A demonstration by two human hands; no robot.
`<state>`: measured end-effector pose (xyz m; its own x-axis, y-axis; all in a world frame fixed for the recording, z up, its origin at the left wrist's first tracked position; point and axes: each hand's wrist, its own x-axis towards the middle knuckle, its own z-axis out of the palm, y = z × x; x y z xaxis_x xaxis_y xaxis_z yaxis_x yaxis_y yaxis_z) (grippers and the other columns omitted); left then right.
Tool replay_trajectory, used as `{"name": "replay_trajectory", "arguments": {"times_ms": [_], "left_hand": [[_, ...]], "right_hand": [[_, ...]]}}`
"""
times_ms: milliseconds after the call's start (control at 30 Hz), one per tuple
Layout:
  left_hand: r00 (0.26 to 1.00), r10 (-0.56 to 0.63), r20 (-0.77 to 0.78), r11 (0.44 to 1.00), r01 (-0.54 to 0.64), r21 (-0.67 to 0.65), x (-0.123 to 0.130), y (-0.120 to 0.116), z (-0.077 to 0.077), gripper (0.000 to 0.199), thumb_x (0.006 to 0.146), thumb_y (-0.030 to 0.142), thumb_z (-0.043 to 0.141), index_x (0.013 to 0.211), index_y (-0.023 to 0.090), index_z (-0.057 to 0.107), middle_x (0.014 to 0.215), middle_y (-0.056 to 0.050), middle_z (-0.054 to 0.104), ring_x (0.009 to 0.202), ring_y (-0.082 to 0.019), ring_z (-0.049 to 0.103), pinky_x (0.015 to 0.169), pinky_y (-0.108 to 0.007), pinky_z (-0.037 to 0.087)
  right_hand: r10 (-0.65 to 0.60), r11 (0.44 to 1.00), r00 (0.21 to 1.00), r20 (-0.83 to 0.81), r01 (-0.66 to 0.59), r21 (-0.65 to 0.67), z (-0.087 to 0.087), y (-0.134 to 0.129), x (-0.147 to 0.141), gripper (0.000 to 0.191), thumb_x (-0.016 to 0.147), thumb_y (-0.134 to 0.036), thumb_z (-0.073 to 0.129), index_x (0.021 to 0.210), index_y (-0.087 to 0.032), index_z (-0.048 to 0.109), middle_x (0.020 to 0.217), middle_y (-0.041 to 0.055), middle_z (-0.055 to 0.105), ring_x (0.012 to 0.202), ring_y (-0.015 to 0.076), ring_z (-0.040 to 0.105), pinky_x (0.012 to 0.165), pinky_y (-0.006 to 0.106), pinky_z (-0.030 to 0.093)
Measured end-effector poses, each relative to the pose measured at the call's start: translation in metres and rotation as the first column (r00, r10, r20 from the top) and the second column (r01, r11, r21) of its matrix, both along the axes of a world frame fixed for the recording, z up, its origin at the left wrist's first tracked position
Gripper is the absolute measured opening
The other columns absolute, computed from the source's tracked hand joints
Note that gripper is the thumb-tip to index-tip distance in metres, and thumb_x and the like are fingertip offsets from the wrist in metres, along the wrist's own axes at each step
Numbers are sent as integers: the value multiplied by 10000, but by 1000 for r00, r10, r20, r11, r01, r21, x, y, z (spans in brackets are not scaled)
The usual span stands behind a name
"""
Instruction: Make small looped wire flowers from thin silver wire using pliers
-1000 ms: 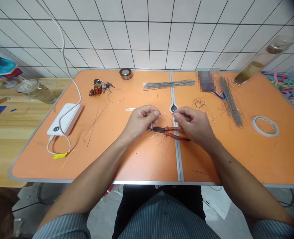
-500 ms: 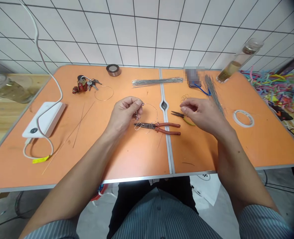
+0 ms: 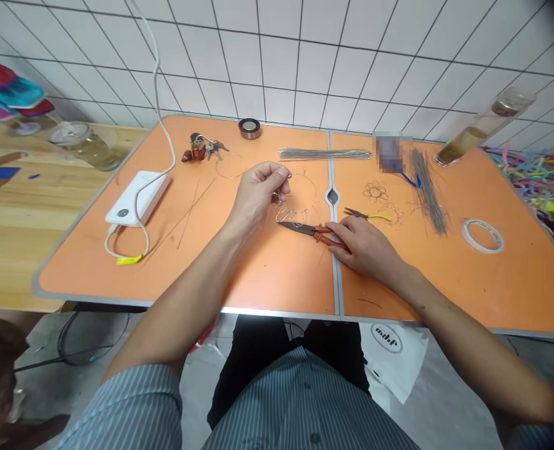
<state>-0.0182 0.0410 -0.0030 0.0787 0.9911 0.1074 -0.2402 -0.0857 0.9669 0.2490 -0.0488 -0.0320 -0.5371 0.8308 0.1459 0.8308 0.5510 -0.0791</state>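
My left hand [image 3: 261,190] pinches a thin piece of bent wire [image 3: 300,215], with loops that curve out to the right of the fingertips. Below it, my right hand [image 3: 366,242] has its fingers around the red handles of a pair of pliers [image 3: 305,229]. The pliers lie low over the orange table, their dark jaws pointing left under the wire loops. Just beyond my right hand are smaller pliers [image 3: 357,214] with a yellow handle. A flower-shaped wire piece [image 3: 375,191] lies farther back.
Bundles of straight wire [image 3: 324,154] and darker wire [image 3: 429,194] lie at the back. A tape roll [image 3: 249,129], keys [image 3: 216,149], white power bank [image 3: 134,203] with cable, white tape ring [image 3: 483,235] and tilted glass tube [image 3: 478,134] surround the work area.
My right hand has come down and left from above the small pliers onto the red pliers' handles. My left hand still pinches the wire. The camera view has shifted left.
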Motion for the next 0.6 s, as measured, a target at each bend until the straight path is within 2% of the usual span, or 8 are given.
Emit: {"name": "replay_trajectory", "arguments": {"times_ms": [167,267,333,467,533,600], "left_hand": [[998,37,45,999,-38,10,-6,7,1,230,884,368,821,784,202,698,662,9,658,515,-85,524,487,-220,354],[997,51,64,999,-52,3,-9,11,1,244,881,373,823,770,206,685,664,10,657,513,-85,523,482,-222,349],[996,66,64,998,-66,-4,-11,13,1,251,875,377,831,766,208,680,666,11,654,512,-85,527,476,-225,346],[993,79,85,997,-78,-17,-14,16,1,264,864,374,859,768,211,674,659,14,655,504,-85,535,465,-218,355],[992,77,98,997,-74,-31,-14,17,1,261,863,369,863,771,211,677,652,17,654,500,-83,539,462,-211,361],[991,74,113,997,-69,-46,-15,18,1,251,861,355,862,772,208,680,648,19,654,496,-80,543,459,-208,360]], "right_hand": [[-72,996,990,118,64,69,-1,-8,-7,482,1106,-337,507,1527,-160,661,1093,161,660,901,287,628,703,378,487],[-151,988,986,68,149,37,-4,-13,-6,471,1096,-325,494,1511,-176,662,1139,160,672,888,283,654,671,372,495],[-208,978,977,-36,208,-14,-3,-17,-1,455,1124,-353,460,1508,-203,652,1189,156,684,919,286,685,702,385,533],[-254,965,938,-235,230,-121,2,-26,17,443,1171,-445,408,1473,-234,655,1237,145,736,1127,316,724,918,454,594],[-275,959,929,-248,248,-133,5,-33,30,439,1169,-483,425,1446,-247,670,1235,142,753,1163,327,727,983,481,587],[-315,948,926,-210,297,-114,7,-44,44,457,1153,-527,467,1441,-242,678,1202,149,750,1114,341,740,956,496,594]]}}
